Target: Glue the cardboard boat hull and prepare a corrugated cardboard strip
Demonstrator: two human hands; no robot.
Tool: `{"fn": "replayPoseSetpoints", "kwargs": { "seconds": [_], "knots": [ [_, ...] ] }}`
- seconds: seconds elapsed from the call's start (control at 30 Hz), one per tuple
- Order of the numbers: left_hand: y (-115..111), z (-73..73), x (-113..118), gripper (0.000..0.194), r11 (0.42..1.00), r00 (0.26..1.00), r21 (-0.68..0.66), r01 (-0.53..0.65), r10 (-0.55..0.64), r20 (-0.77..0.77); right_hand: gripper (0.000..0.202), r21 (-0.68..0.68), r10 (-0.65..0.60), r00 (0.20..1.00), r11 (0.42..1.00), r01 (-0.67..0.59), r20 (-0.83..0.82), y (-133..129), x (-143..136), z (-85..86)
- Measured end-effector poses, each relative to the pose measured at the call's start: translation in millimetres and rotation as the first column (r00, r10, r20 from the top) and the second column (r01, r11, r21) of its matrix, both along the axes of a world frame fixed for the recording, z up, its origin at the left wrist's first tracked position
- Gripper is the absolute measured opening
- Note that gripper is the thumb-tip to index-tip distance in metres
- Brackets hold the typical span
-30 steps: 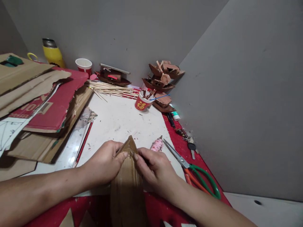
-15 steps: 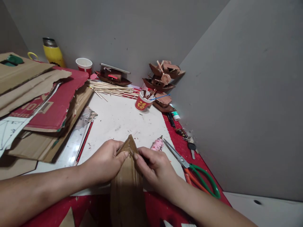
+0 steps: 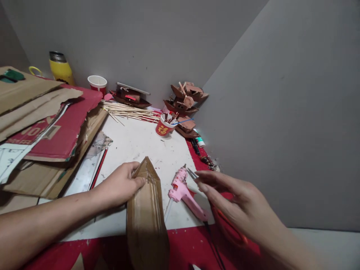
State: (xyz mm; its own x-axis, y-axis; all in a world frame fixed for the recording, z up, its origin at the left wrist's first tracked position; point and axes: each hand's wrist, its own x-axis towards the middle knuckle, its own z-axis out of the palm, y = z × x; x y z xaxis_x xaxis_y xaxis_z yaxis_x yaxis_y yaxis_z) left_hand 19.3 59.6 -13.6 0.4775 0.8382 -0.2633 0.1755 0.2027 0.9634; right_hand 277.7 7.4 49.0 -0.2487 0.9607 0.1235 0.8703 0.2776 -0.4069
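Note:
My left hand (image 3: pixel 125 185) pinches the left wall of a brown cardboard boat hull (image 3: pixel 146 217) close to its pointed far end. The hull's walls are folded up and meet at the tip; its near end runs down toward the bottom edge of the view. My right hand (image 3: pixel 236 200) is off the hull, above the scissors (image 3: pixel 191 173), with thumb and fingers apart. It hides most of the scissors, leaving the blade tips and part of an orange handle in sight. Between hull and right hand lies a pink glue gun (image 3: pixel 185 197), nozzle pointing away.
Stacked cardboard sheets (image 3: pixel 53 140) fill the left side. Thin wooden sticks (image 3: pixel 129 111), a red paper cup (image 3: pixel 164 129) with brown-stained tools, and several brown model boats (image 3: pixel 188 105) stand at the back. A yellow bottle (image 3: pixel 60 71) is at back left. A grey wall (image 3: pixel 281 112) borders the right.
My right hand has let go of the hull and moved right, over the scissors. The glue gun has come into fuller view. My left hand keeps its hold on the hull.

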Motion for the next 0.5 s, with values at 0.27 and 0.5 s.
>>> {"fn": "replayPoseSetpoints", "kwargs": {
  "seconds": [0.27, 0.5],
  "knots": [
    [-2.8, 4.0, 1.8, 0.016, 1.0, 0.994, -0.024, -0.006, 0.009, 0.112, 0.026, -0.083, 0.063, 0.941, 0.996, -0.038, 0.332, -13.6, 10.7, -47.3],
    [1.9, 3.9, -2.0, 0.018, 0.998, 0.99, -0.045, -0.044, 0.05, 0.129, 0.023, -0.184, -0.022, 1.0, 0.983, 0.023, 0.01, 2.5, 7.8, -43.2]
  ]
}}
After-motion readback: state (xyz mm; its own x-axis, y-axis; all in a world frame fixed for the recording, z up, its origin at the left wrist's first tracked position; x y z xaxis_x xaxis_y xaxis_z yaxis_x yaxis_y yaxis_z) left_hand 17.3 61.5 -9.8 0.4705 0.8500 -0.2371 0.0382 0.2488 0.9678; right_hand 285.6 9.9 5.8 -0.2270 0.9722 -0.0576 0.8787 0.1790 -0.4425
